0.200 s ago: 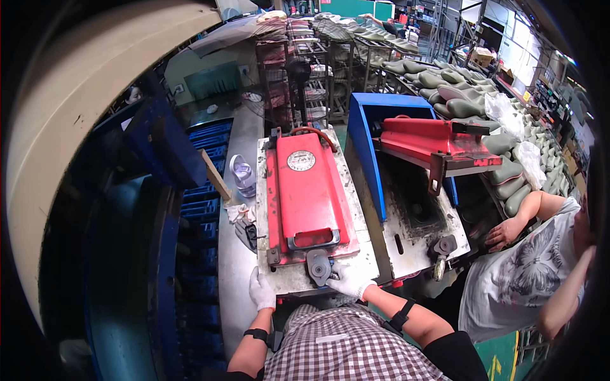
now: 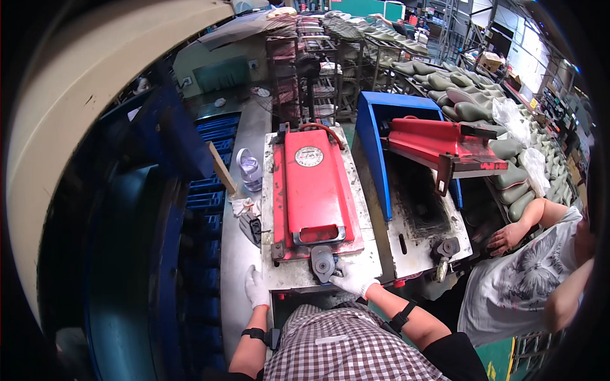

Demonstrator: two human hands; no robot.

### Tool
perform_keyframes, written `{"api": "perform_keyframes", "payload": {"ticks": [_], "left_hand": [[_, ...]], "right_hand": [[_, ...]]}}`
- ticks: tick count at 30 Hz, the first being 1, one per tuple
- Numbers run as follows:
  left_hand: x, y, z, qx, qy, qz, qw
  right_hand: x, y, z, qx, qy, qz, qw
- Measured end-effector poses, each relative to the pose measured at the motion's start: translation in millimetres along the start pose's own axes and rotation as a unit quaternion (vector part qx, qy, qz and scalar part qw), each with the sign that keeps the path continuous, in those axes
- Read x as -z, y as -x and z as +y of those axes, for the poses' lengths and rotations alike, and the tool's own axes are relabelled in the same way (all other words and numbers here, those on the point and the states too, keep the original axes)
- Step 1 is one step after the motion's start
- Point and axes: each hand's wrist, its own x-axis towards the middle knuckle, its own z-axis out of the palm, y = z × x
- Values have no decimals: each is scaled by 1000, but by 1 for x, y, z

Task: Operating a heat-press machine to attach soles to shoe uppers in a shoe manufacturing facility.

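Note:
A closed red press lid (image 2: 316,184) lies on a pale, stained base plate (image 2: 363,251) in front of me. At its front edge is a rounded grey latch (image 2: 323,263) with a round boss. My right hand (image 2: 352,279), in a white glove, is closed at the right side of this latch, fingertips partly hidden. My left hand (image 2: 257,289), also gloved in white, is beside the plate's front left corner, fingers extended and thumb apart, with nothing seen in it. Any contact with the corner is unclear.
To the right stands a second press with its red lid (image 2: 438,147) raised inside a blue housing (image 2: 373,152). A co-worker's hand (image 2: 505,239) is beside it. On the left metal table (image 2: 235,317) are a clear bottle (image 2: 250,171) and dark glove (image 2: 250,227). Green boot-shaped pieces (image 2: 470,113) fill racks beyond.
The whole view has shifted slightly, moving the presses rightward in the picture. My left hand has moved a little outward from the plate's corner. My right hand stays at the latch.

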Motion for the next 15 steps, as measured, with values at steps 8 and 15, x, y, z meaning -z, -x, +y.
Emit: {"api": "perform_keyframes", "payload": {"ticks": [8, 15], "left_hand": [[107, 11, -72, 210, -175, 265, 925], [190, 54, -170, 384, -317, 343, 796]], "right_hand": [[11, 6, -19, -17, 6, -5, 1000], [-22, 2, 12, 45, -71, 45, 995]]}}
